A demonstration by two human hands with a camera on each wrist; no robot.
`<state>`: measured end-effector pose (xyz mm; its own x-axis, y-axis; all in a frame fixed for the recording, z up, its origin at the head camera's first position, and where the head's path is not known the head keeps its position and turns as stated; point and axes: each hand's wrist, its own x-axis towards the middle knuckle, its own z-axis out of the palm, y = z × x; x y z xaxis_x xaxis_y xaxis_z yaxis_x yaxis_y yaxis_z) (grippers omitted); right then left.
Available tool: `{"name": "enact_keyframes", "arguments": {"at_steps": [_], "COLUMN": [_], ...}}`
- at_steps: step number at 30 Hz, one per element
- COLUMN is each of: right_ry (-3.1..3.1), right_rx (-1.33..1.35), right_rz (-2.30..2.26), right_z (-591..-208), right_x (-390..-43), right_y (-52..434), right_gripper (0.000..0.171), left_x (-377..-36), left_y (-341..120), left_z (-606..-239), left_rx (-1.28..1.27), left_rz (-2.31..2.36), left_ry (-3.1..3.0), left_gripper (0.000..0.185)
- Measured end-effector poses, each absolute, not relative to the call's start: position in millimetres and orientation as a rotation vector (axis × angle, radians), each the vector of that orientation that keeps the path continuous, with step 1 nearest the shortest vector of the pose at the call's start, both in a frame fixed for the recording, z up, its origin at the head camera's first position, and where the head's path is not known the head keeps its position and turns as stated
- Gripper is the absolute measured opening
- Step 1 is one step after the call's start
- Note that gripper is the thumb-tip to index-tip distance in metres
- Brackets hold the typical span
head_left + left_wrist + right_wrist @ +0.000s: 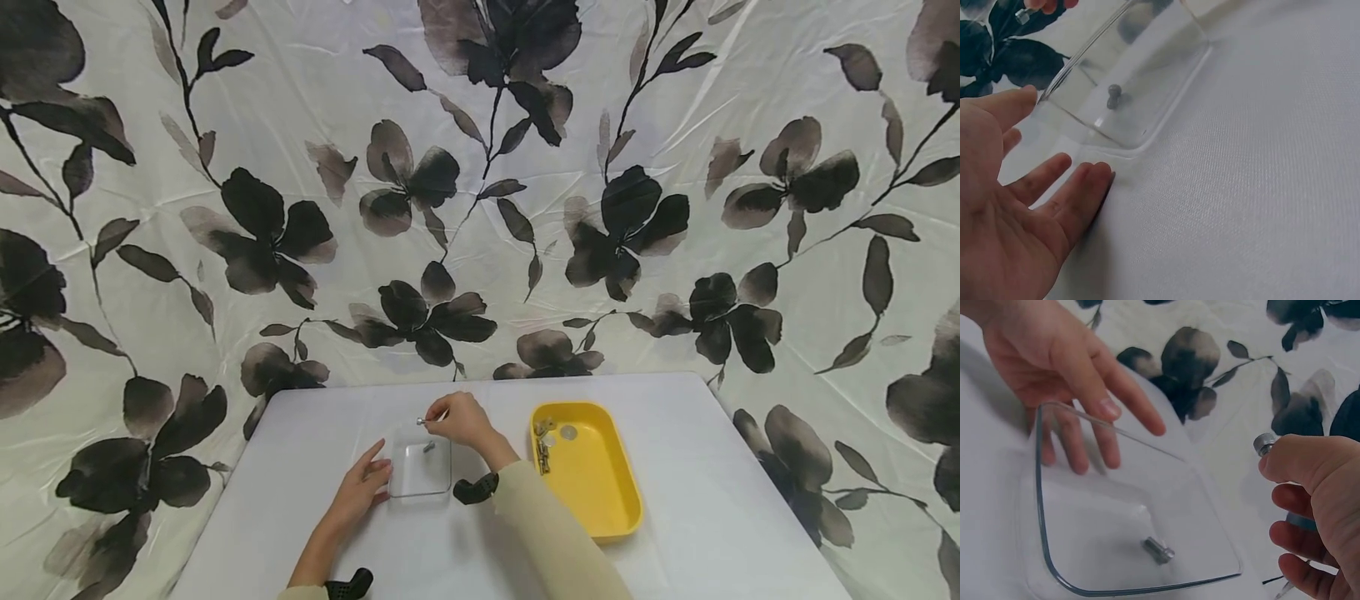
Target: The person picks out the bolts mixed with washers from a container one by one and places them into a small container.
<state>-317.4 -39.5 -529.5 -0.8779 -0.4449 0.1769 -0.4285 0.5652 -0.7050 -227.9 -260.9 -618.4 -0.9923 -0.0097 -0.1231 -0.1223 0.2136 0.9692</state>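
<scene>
A clear plastic tray (420, 483) (1147, 69) (1044, 550) lies on the white table (300, 467) with one small metal bolt (429, 447) (1113, 95) (1159, 550) inside. My left hand (363, 487) (1029, 194) (1072, 369) rests open against the tray's left side, fingers straight. Above the tray's far edge, my right hand (453, 419) (1310, 487) pinches another small metal bolt (422, 422) (1264, 443) between thumb and fingers.
A yellow tray (600, 492) stands right of the clear one, holding several bolts (542, 446) and a round coin-like piece (568, 432) at its far end. A black-and-white flower-print cloth (480, 167) hangs behind the table.
</scene>
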Motion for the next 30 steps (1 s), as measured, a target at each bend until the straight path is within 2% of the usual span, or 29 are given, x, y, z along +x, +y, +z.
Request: {"name": "enact_keyframes", "arguments": {"at_steps": [12, 23, 30], "right_ry": [2.728, 2.705, 2.686], "right_rx": [-0.799, -0.776, -0.742], "right_rz": [-1.233, -1.278, -1.275], "right_z": [-546.1, -543.6, -555.4], "right_x": [-314.0, -318.0, -314.7], "right_y": [-44.3, -41.2, -52.5], "right_gripper": [0.005, 0.004, 0.008], "left_x": [-223.9, -233.2, -227.7], "left_y": [-260.2, -253.7, -259.6], "left_z": [-621.0, -619.4, -621.4], "left_rx": [-0.190, -0.161, -0.194], "left_rz": [1.913, 1.957, 1.981], "left_ry": [2.325, 2.274, 2.253], "left_gripper": [0.052, 0.053, 0.052]}}
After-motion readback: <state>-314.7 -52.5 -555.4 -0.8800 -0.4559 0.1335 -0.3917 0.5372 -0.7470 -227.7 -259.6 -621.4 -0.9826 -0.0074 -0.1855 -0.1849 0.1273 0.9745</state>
